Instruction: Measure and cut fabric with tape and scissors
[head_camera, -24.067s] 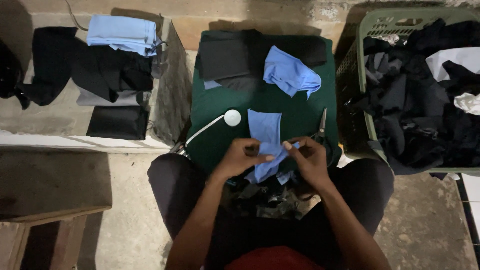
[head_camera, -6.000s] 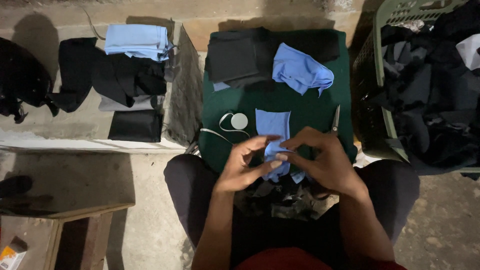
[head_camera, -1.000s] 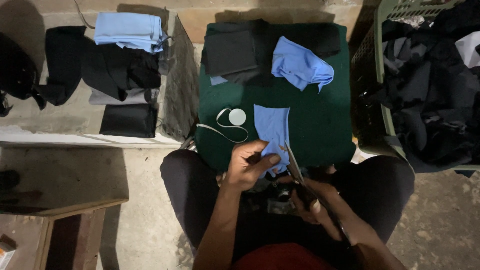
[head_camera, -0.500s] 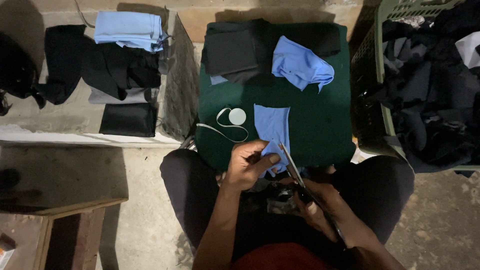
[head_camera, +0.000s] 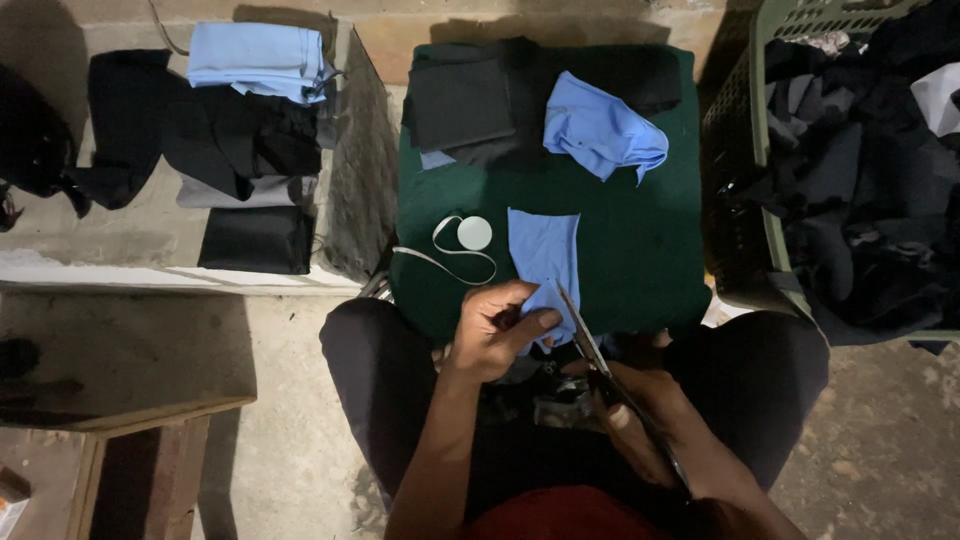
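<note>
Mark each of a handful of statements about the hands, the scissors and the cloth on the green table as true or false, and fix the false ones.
1. The left hand pinches the near end of the blue cloth strip. True.
2. The right hand is empty. False: it holds the scissors, blades at the strip's edge.
3. The measuring tape lies on the green table, left of the strip. True.
4. The basket on the right holds only blue cloth. False: it holds mostly dark garments.
5. A crumpled blue cloth lies at the table's far side. True.
</note>
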